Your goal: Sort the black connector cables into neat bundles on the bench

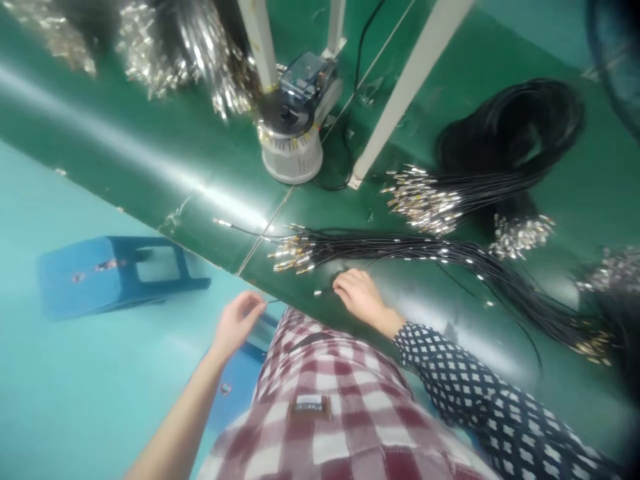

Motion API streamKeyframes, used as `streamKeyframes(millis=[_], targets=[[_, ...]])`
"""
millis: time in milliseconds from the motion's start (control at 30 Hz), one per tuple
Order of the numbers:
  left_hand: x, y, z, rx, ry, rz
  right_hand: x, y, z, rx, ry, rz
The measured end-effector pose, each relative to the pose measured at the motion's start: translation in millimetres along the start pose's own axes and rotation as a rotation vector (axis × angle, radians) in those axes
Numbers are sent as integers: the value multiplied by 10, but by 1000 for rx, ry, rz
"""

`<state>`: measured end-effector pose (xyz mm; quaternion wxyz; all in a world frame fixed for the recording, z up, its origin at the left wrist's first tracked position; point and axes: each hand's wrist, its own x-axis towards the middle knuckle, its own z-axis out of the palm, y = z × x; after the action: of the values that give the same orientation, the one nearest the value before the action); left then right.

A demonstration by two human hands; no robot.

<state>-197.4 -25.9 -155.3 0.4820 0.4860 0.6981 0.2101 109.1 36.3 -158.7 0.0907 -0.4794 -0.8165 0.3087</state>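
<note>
My left hand [243, 321] is off the table's front edge with thumb and forefinger pinched together. From its fingertips sticks out a short piece of thin black cable [273, 301]. Low over the green table, my right hand [361, 298] has its fingers curled downward; something dark shows at the fingertips, but what they grip is hidden. A small metal connector tip [317, 293] lies just left of those fingers. Behind the right hand stretches a long bundle of black cables [395, 247] with metal ends. One cable end [223, 223] sticks out of it to the left.
A round grey-white machine [293, 157] stands at the back between white posts [410, 87]. Coiled black cables [510, 127] lie at the right, and metal-tipped bundles [185, 53] at the back left. Blue stools [120, 273] stand on the floor beyond the table's front edge.
</note>
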Motion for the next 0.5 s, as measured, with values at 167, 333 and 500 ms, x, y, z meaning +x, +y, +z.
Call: streamKeyframes(millis=[167, 333, 500], targets=[[152, 127, -56, 295, 220, 58, -305, 133, -80, 81, 138, 145], [549, 826, 443, 537, 244, 571, -806, 464, -173, 202, 351, 379], [1098, 1628, 1423, 779, -31, 764, -1376, 803, -324, 358, 525, 600]])
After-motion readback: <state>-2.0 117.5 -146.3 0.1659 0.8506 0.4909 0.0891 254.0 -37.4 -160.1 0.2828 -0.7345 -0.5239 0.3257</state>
